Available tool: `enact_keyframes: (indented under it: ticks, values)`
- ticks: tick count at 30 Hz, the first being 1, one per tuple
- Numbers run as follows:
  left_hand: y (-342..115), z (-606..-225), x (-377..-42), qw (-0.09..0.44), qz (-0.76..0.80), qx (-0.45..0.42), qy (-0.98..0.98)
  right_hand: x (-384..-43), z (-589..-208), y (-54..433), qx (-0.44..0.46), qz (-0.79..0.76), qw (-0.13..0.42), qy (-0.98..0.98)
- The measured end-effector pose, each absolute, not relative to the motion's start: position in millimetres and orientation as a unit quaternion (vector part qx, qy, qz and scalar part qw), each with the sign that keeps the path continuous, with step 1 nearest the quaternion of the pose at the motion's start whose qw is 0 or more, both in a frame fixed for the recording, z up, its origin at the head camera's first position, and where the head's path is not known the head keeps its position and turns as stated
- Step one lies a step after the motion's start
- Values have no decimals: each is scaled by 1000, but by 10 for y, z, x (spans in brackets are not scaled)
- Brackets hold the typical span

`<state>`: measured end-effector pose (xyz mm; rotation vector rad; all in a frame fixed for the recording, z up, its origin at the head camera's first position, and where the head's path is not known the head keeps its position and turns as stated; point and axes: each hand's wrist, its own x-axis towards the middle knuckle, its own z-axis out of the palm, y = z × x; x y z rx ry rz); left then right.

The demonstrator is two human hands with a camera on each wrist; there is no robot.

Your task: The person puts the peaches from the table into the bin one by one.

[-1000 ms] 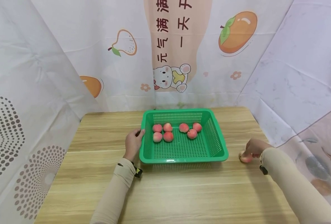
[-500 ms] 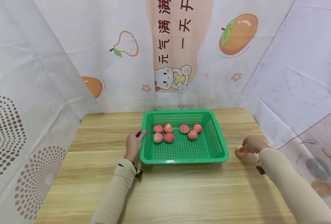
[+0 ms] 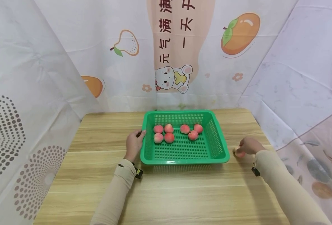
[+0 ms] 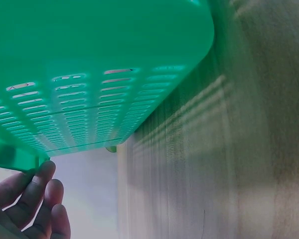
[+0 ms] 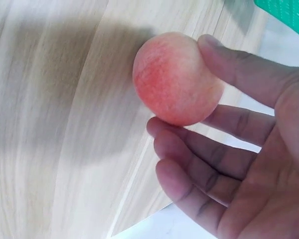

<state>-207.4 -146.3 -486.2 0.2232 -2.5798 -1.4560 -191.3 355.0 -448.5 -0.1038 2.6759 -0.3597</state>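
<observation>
A green plastic basket point(image 3: 184, 162) stands on the table, with several pinkish-red peaches point(image 3: 193, 135) on its slotted floor. At its left end, my left hand point(image 3: 134, 144) grips the rim, thumb on top. From below, the left wrist view shows the fingers point(image 4: 34, 191) curled up under that rim point(image 4: 20, 162). Off the basket's right side, my right hand point(image 3: 250, 146) holds one peach point(image 5: 177, 79) between thumb and fingers. In the right wrist view the thumb lies on one side of this peach and the fingertips lie beneath it.
The wooden table point(image 3: 166, 193) carries the basket near its back edge. A printed curtain point(image 3: 121, 72) hangs behind, and white cloth point(image 3: 300, 62) rises along the right side. Inside the basket, the peaches sit in two groups towards the back.
My right hand has moved left with its peach, closer to the basket. My left hand stays at the rim, and the basket with its peaches has not moved.
</observation>
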Motion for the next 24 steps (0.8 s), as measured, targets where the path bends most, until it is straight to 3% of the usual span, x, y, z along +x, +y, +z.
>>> enact_keyframes:
  ticks: [10,24]
  values:
    - [-1490,-4826,-2076,55,-490,74,-867,-1944,-4480,3515,-26,-127,229,965]
    - [-1482,-4842,-2075,70,-484,74,-869,-1945,-4458,3493,-29,-126,239,962]
